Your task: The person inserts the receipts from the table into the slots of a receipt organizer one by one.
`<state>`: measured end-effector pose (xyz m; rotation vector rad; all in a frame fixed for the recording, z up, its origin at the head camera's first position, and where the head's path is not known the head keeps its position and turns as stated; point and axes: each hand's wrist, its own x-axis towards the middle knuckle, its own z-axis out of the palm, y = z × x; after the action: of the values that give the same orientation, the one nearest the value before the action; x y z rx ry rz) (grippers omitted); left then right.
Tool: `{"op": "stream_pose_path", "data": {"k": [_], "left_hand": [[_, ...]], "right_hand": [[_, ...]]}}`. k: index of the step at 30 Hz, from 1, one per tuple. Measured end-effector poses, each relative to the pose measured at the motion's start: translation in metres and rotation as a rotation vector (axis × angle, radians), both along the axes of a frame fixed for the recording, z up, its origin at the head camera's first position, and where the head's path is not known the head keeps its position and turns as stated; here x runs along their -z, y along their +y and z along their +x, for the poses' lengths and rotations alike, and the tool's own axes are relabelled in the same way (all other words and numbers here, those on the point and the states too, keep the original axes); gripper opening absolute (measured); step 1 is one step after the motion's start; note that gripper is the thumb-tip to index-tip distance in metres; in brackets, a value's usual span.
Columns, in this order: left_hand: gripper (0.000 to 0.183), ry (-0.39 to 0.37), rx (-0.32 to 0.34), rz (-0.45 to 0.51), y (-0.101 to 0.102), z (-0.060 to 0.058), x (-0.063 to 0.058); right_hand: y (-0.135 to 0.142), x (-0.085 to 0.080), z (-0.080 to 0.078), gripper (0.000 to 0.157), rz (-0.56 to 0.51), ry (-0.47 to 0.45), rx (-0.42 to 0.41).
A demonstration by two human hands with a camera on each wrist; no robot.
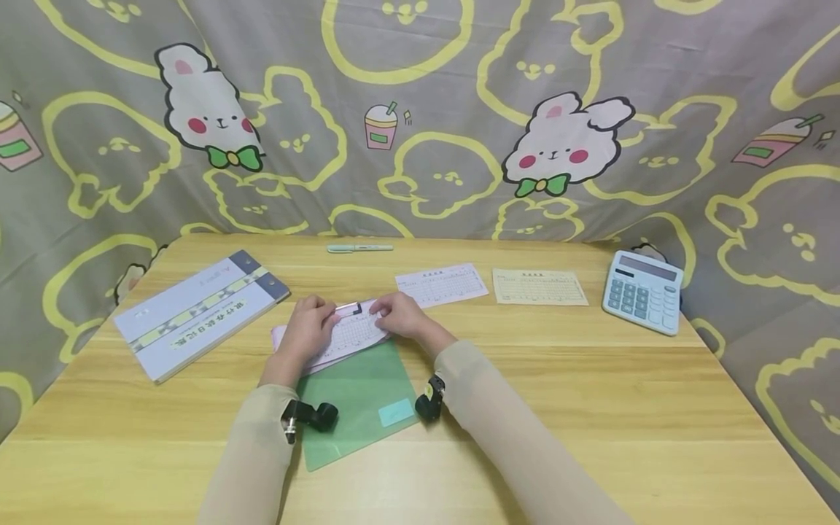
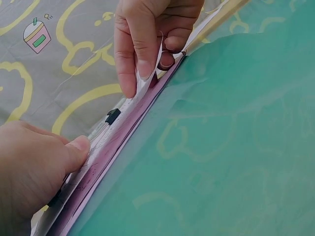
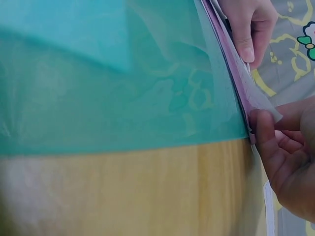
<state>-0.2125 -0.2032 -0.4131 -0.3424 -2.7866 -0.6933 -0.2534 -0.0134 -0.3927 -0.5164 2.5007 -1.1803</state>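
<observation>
A green translucent folder [image 1: 354,390] lies on the table, with a metal clip [image 1: 348,309] along its far edge. Pink and white printed forms [image 1: 348,339] lie across the folder's far part, under the clip. My left hand [image 1: 307,332] grips the clip's left side, its thumb [image 2: 78,150] pressed on the metal bar beside the papers. At the right end, my right hand [image 1: 402,315] pinches the top form's edge between thumb and fingers. That corner of white paper [image 3: 266,105] lifts away from the pink sheets in the right wrist view.
A wide white ledger [image 1: 203,313] lies at the left. At the back is a pale green pen [image 1: 359,249]. A pinkish form [image 1: 441,284] and a yellowish form [image 1: 540,286] lie right of my hands, with a light blue calculator [image 1: 642,293] beyond. A patterned curtain [image 1: 446,95] borders the table.
</observation>
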Motion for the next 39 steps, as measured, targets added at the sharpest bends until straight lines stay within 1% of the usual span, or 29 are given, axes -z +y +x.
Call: {"op": "stream_pose_path", "data": {"k": [8, 13, 19, 24, 31, 35, 38, 39], "left_hand": [[0.031, -0.041, -0.025, -0.025, 0.000, -0.001, 0.001], [0.031, -0.038, -0.028, -0.021, 0.000, 0.000, 0.001], [0.031, -0.024, -0.029, -0.016, 0.001, 0.000, 0.002], [0.032, -0.038, -0.040, -0.015, 0.000, -0.001, 0.003], [0.034, -0.052, -0.050, -0.011, 0.001, -0.001, 0.003], [0.035, -0.058, -0.053, -0.004, 0.001, 0.001, 0.003], [0.035, -0.058, -0.053, 0.001, 0.001, 0.001, 0.002], [0.035, -0.057, -0.053, 0.001, 0.001, 0.001, 0.002]], "right_hand": [[-0.001, 0.004, -0.002, 0.024, -0.014, 0.002, 0.010], [0.000, 0.004, -0.001, 0.024, -0.023, 0.004, 0.010], [0.004, 0.004, 0.002, 0.028, -0.086, -0.049, 0.019], [0.009, 0.005, 0.005, 0.030, -0.114, -0.074, 0.008], [0.020, 0.004, 0.012, 0.032, -0.198, -0.156, -0.009], [0.028, 0.007, 0.014, 0.031, -0.212, -0.150, -0.027], [0.040, 0.006, 0.015, 0.032, -0.231, -0.130, -0.043], [0.044, 0.002, 0.017, 0.032, -0.241, -0.123, -0.048]]}}
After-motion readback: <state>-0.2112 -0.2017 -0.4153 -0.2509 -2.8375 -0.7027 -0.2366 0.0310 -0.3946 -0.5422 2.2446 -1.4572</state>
